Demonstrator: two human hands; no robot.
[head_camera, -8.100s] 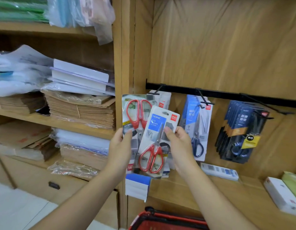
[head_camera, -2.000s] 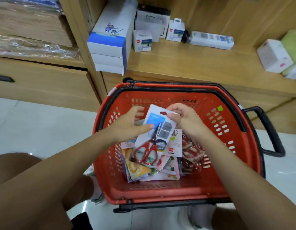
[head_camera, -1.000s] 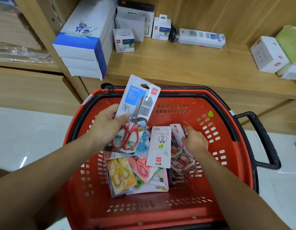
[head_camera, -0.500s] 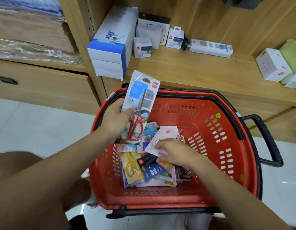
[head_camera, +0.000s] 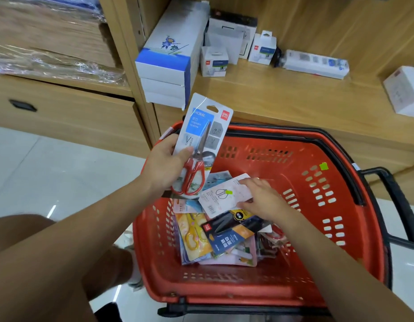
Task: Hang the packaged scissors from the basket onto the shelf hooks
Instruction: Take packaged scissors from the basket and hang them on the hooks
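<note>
Wooden shelf [head_camera: 294, 96], red plastic basket [head_camera: 224, 291]; left hand [head_camera: 164, 166] grips red-handled scissors pack [head_camera: 201, 135], right hand [head_camera: 261, 198] pinches white pack [head_camera: 222, 196]; hang next.

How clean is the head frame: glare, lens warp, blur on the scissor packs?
Head view: even, soft light; glare streaks on the floor tiles and the plastic wrap; wide-angle warp bows the shelf and leans its post; the red-handled scissors pack in the left hand is sharp, its large print legible; the white pack in the right hand has print too small to read.
</note>
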